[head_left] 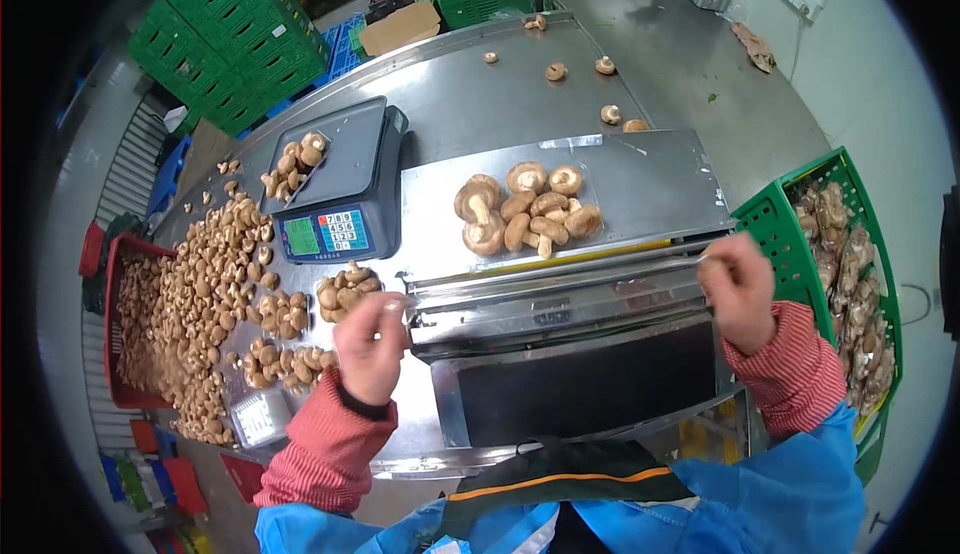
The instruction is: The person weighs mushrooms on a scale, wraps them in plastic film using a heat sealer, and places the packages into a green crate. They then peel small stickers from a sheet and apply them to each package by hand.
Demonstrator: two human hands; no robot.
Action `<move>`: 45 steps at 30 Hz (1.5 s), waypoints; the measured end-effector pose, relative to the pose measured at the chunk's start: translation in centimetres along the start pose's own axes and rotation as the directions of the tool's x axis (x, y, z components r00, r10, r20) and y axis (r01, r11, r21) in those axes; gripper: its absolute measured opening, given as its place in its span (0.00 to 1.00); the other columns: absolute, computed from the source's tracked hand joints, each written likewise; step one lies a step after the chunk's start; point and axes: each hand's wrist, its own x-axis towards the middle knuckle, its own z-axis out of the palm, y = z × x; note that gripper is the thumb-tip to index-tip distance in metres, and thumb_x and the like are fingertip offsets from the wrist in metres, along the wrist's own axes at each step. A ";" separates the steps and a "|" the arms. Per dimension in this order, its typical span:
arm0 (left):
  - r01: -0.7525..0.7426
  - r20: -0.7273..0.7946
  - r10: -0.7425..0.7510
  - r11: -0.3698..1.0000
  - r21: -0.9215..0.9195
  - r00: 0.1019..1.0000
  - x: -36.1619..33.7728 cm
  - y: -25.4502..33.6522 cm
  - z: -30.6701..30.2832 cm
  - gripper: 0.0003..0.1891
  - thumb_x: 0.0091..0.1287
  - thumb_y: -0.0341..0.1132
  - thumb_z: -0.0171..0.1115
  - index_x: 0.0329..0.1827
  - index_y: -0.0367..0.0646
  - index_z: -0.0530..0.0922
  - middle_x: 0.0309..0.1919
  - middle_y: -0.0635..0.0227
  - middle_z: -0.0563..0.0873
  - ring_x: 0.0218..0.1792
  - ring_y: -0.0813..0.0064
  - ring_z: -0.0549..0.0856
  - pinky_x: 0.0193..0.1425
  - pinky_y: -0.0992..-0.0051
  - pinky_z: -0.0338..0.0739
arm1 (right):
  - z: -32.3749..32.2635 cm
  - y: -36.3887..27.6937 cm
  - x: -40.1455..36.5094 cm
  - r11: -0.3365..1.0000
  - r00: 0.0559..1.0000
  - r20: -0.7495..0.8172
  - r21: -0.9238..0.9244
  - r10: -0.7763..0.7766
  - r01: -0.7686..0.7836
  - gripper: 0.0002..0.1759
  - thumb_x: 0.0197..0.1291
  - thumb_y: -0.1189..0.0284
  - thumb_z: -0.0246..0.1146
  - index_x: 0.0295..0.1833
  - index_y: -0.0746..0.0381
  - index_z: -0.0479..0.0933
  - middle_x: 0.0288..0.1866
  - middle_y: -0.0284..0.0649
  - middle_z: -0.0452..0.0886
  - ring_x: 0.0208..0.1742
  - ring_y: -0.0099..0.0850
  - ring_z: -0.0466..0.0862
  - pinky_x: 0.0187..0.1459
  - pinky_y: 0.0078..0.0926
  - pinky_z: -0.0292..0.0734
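Observation:
A group of brown mushrooms (530, 206) lies on the metal top of the wrapping machine (650, 179), just beyond its rollers. Clear film (560, 304) stretches across the front of the machine between my hands. At the film's left end, my left hand (372, 346) is closed in a pinch on its edge. My right hand (737, 289) pinches the film's right end, beside the rollers. Below the film is a black plate (590, 384). Left of the machine, a digital scale (345, 184) bears a tray of mushrooms (297, 166).
Many loose mushrooms (210, 294) are heaped at the left by a red crate (118, 394). Several filled trays and a stack of clear trays (260, 417) sit near my left hand. A green crate (785, 244) of packed mushrooms stands at the right.

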 end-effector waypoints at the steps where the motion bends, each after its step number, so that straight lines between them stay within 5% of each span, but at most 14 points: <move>1: 0.047 -0.111 -0.061 0.991 -0.123 0.992 1.0 2.0 -0.2 0.08 0.72 0.29 0.52 0.40 0.35 0.79 0.19 0.70 0.79 0.15 0.84 0.73 0.20 0.84 0.67 | -0.3 -1.7 1.4 0.961 0.997 -0.012 0.269 0.070 -0.065 0.02 0.66 0.78 0.53 0.38 0.62 0.67 0.25 0.36 0.71 0.26 0.23 0.75 0.27 0.23 0.73; 4: -0.009 -0.190 -0.070 0.922 -0.387 0.979 7.3 5.1 0.5 0.11 0.74 0.35 0.51 0.41 0.35 0.76 0.22 0.69 0.78 0.20 0.80 0.76 0.24 0.81 0.71 | 1.1 -4.0 7.9 0.816 0.990 -0.076 0.576 0.119 -0.054 0.02 0.70 0.76 0.50 0.45 0.63 0.65 0.27 0.39 0.75 0.26 0.24 0.76 0.30 0.20 0.76; 8: -0.010 -0.142 -0.049 0.921 -0.389 0.989 17.2 -0.3 3.6 0.12 0.73 0.34 0.53 0.49 0.35 0.79 0.38 0.61 0.86 0.36 0.74 0.85 0.42 0.76 0.81 | 5.9 2.0 16.3 0.924 0.977 -0.176 0.379 0.118 -0.043 0.05 0.69 0.73 0.51 0.43 0.63 0.67 0.28 0.42 0.79 0.27 0.28 0.81 0.29 0.25 0.77; 12: -0.160 0.025 0.160 0.937 0.311 0.987 18.7 -8.7 7.4 0.08 0.66 0.30 0.59 0.44 0.38 0.84 0.32 0.61 0.87 0.30 0.72 0.84 0.37 0.74 0.78 | 10.3 8.2 16.7 0.917 0.996 -0.058 -0.390 0.066 -0.084 0.10 0.64 0.68 0.57 0.39 0.66 0.72 0.30 0.45 0.80 0.30 0.36 0.82 0.34 0.31 0.76; 15: -0.174 0.298 0.046 0.891 0.419 0.953 17.1 -8.3 7.6 0.11 0.66 0.34 0.58 0.42 0.36 0.83 0.35 0.53 0.81 0.39 0.57 0.81 0.47 0.68 0.75 | 11.2 8.7 14.9 0.832 0.978 0.206 -0.537 -0.031 0.139 0.14 0.63 0.64 0.58 0.39 0.66 0.76 0.31 0.48 0.81 0.33 0.42 0.81 0.37 0.37 0.74; 19: -0.042 0.295 -0.138 0.847 0.531 0.945 16.1 -8.5 7.1 0.15 0.68 0.39 0.55 0.40 0.35 0.83 0.36 0.50 0.79 0.42 0.51 0.79 0.49 0.64 0.73 | 9.4 8.4 15.8 0.912 0.802 0.484 -0.372 0.349 -0.173 0.22 0.65 0.58 0.54 0.43 0.69 0.78 0.38 0.54 0.81 0.41 0.46 0.82 0.45 0.40 0.74; 22: -0.146 0.233 0.097 0.968 0.203 0.968 13.7 -9.4 6.9 0.16 0.71 0.40 0.53 0.43 0.31 0.79 0.35 0.52 0.79 0.41 0.54 0.79 0.48 0.65 0.73 | 8.7 9.1 15.0 0.968 0.817 0.518 -0.133 0.252 -0.214 0.22 0.68 0.57 0.53 0.45 0.68 0.77 0.38 0.47 0.81 0.38 0.37 0.81 0.40 0.35 0.77; 25: 0.123 0.097 -0.114 0.988 -0.090 0.989 11.7 -10.0 8.5 0.18 0.74 0.41 0.49 0.47 0.31 0.75 0.36 0.55 0.80 0.39 0.63 0.79 0.49 0.70 0.72 | 8.6 8.0 13.1 0.833 0.789 0.507 0.218 0.348 -0.508 0.21 0.70 0.57 0.50 0.49 0.66 0.74 0.37 0.41 0.79 0.33 0.29 0.80 0.30 0.26 0.77; 31: 0.385 0.103 -0.379 0.817 -0.429 0.920 8.0 -4.1 8.5 0.18 0.76 0.40 0.47 0.46 0.30 0.74 0.34 0.63 0.80 0.36 0.75 0.75 0.45 0.75 0.71 | 8.8 5.9 9.4 0.780 0.830 0.426 0.351 0.360 -0.518 0.17 0.73 0.59 0.47 0.46 0.63 0.70 0.30 0.35 0.74 0.20 0.22 0.75 0.20 0.20 0.72; 33: 0.298 0.084 -0.290 0.949 -0.105 0.953 3.8 -0.6 6.7 0.17 0.76 0.40 0.45 0.42 0.32 0.74 0.30 0.63 0.77 0.32 0.74 0.73 0.39 0.73 0.70 | 6.4 1.7 6.6 0.774 0.791 0.482 0.307 0.376 -0.554 0.15 0.73 0.61 0.47 0.44 0.62 0.69 0.29 0.33 0.73 0.20 0.21 0.75 0.19 0.20 0.71; 36: 0.277 0.057 -0.273 0.956 -0.097 0.960 -4.1 -1.1 6.3 0.11 0.76 0.34 0.46 0.40 0.34 0.72 0.28 0.59 0.76 0.30 0.67 0.75 0.38 0.70 0.71 | 5.6 -1.2 -0.4 0.718 0.722 0.511 0.258 0.466 -0.646 0.13 0.73 0.63 0.48 0.43 0.62 0.69 0.28 0.33 0.74 0.21 0.19 0.75 0.18 0.18 0.70; 40: 0.274 0.003 -0.276 0.955 0.118 0.961 -11.1 -2.3 7.7 0.08 0.74 0.32 0.47 0.40 0.36 0.71 0.25 0.54 0.75 0.27 0.60 0.77 0.34 0.70 0.72 | 7.4 -0.4 -7.3 0.919 0.875 0.353 0.089 0.332 -0.384 0.10 0.70 0.67 0.52 0.45 0.64 0.67 0.27 0.54 0.74 0.28 0.58 0.77 0.31 0.43 0.72; 43: 0.237 -0.054 -0.231 0.946 0.220 0.972 -12.4 -3.7 8.8 0.07 0.73 0.31 0.50 0.37 0.37 0.72 0.22 0.52 0.75 0.23 0.56 0.76 0.29 0.67 0.71 | 7.9 0.9 -9.9 0.898 0.815 0.379 -0.162 0.439 -0.409 0.10 0.66 0.67 0.56 0.45 0.63 0.68 0.29 0.54 0.78 0.35 0.56 0.78 0.32 0.44 0.73; 45: 0.284 -0.043 -0.281 0.936 0.209 0.959 -13.3 -5.2 8.9 0.06 0.71 0.29 0.53 0.36 0.36 0.74 0.23 0.54 0.77 0.23 0.65 0.77 0.30 0.70 0.72 | 8.3 3.2 -11.9 0.786 0.790 0.374 0.209 0.486 -0.583 0.07 0.63 0.73 0.60 0.43 0.64 0.70 0.28 0.41 0.79 0.28 0.33 0.80 0.29 0.28 0.72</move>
